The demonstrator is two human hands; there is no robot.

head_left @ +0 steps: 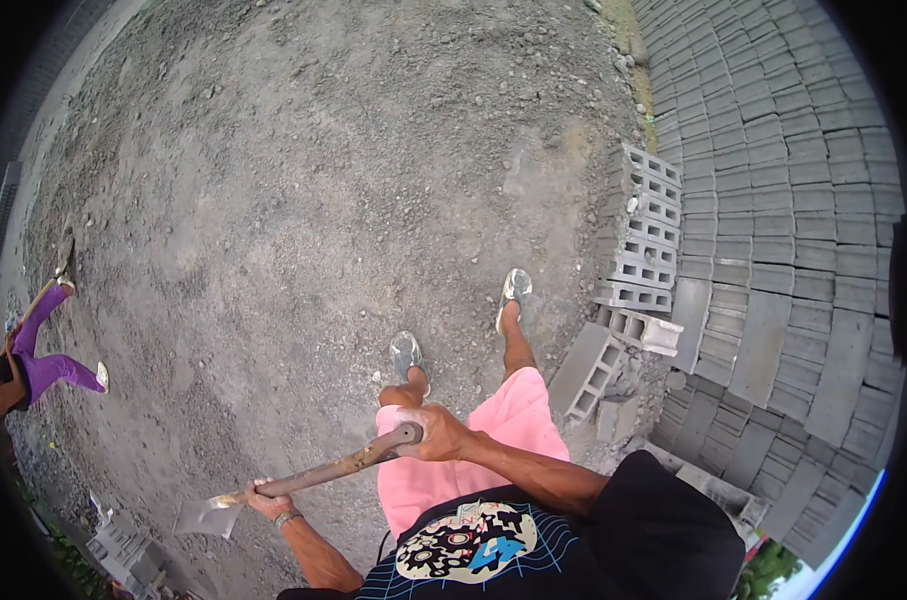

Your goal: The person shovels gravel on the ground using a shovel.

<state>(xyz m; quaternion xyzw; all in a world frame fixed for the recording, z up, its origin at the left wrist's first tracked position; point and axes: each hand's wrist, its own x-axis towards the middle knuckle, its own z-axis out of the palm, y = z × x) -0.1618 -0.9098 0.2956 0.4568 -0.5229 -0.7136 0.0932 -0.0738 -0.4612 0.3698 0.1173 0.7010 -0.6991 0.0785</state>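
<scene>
A shovel (344,466) with a worn wooden shaft slants across in front of my legs. My right hand (437,434) is closed round its upper end, beside the rounded grip near my pink shorts. Lower down the shaft, close to the blade, my left hand (268,499) is wrapped round the wood, with a band on that wrist. The pale metal blade (210,516) points to the lower left, over the gravelly ground. Whether the blade touches the ground I cannot tell.
Grey gravelly ground (304,200) spreads ahead. At the right stand hollow concrete blocks (646,235), a tilted block (586,370) and large stacks of grey blocks (774,180). Far left, a co-worker in purple trousers (42,345) holds a long-handled tool. More blocks (124,550) lie lower left.
</scene>
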